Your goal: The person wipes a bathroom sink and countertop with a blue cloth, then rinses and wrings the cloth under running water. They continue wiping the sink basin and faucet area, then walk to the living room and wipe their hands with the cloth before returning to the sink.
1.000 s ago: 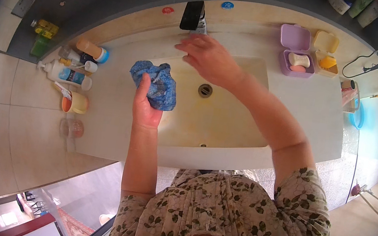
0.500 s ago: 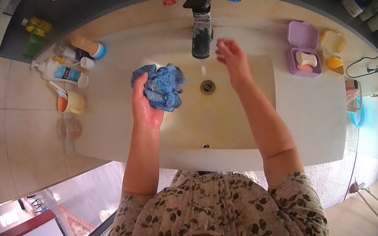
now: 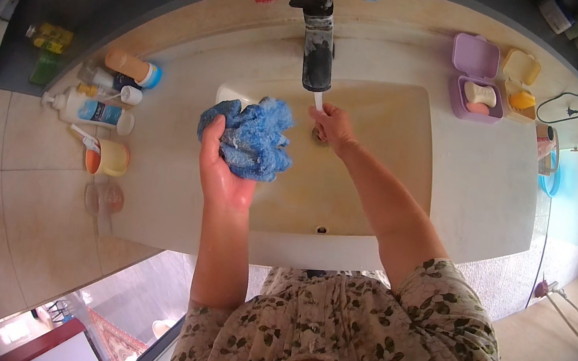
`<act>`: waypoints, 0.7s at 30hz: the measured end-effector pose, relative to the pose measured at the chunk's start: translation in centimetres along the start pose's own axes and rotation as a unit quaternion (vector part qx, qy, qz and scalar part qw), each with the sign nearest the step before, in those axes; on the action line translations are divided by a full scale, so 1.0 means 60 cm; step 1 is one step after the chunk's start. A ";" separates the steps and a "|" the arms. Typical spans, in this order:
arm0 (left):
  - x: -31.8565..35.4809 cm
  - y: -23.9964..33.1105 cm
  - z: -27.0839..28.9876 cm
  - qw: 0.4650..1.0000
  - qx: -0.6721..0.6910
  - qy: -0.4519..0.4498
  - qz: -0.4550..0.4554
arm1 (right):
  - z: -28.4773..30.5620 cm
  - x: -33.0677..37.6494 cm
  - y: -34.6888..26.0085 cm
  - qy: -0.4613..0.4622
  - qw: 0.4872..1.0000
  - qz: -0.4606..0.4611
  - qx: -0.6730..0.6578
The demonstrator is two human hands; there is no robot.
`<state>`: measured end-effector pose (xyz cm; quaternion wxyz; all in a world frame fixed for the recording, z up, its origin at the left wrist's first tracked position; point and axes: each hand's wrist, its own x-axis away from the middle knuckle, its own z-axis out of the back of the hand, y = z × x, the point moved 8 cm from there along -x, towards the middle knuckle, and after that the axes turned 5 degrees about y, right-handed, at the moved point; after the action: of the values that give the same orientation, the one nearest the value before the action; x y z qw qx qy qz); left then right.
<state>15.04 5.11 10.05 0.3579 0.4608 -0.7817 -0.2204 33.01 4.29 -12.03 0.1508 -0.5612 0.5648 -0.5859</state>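
Over the left part of the washbasin (image 3: pixel 345 203), my left hand (image 3: pixel 224 180) grips a bunched, wet-looking blue cloth (image 3: pixel 254 142), thumb pressed on its near side. Whitish suds show on its folds. Under the black faucet (image 3: pixel 317 55), my right hand (image 3: pixel 335 126) reaches into a thin stream of water (image 3: pixel 318 100). Its fingers are curled together with nothing visible in them. The drain (image 3: pixel 319 137) lies just below that hand and is partly hidden by it.
On the right of the counter are a purple soap box (image 3: pixel 476 103) and a yellow soap box (image 3: pixel 520 102), both with lids up. Along the left edge stand a pump bottle (image 3: pixel 88 109), a yellow cup (image 3: pixel 113 157) and a clear cup (image 3: pixel 105 197). A dark shelf overhangs the back.
My right hand has come down from beside the faucet into the water stream, which now shows more fully. The blue cloth stays in my left hand, slightly shifted and opened out to the right.
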 end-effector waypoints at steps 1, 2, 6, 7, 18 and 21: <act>0.002 0.002 -0.006 1.000 -0.002 -0.013 -0.003 | 0.003 -0.008 0.001 0.023 1.000 0.012 -0.005; 0.005 0.003 -0.013 1.000 -0.005 -0.027 -0.005 | 0.004 -0.014 0.002 0.047 0.999 0.023 -0.010; 0.003 0.001 -0.025 0.999 -0.003 -0.049 -0.004 | 0.025 -0.019 0.008 0.088 0.986 0.008 -0.144; 0.001 0.000 -0.027 0.999 0.002 -0.055 -0.001 | 0.016 -0.022 0.007 0.084 0.984 0.010 -0.160; 0.003 -0.005 -0.053 1.000 0.005 -0.015 0.000 | -0.035 -0.010 -0.025 0.014 0.997 0.029 -0.075; 0.001 -0.008 -0.054 0.997 0.002 -0.072 0.024 | -0.041 0.006 -0.034 0.032 0.969 0.004 -0.244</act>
<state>17.78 4.76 11.85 0.3050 0.4258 -0.8165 -0.2428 31.79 5.88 -9.48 -0.0069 -0.5597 0.6975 -0.4475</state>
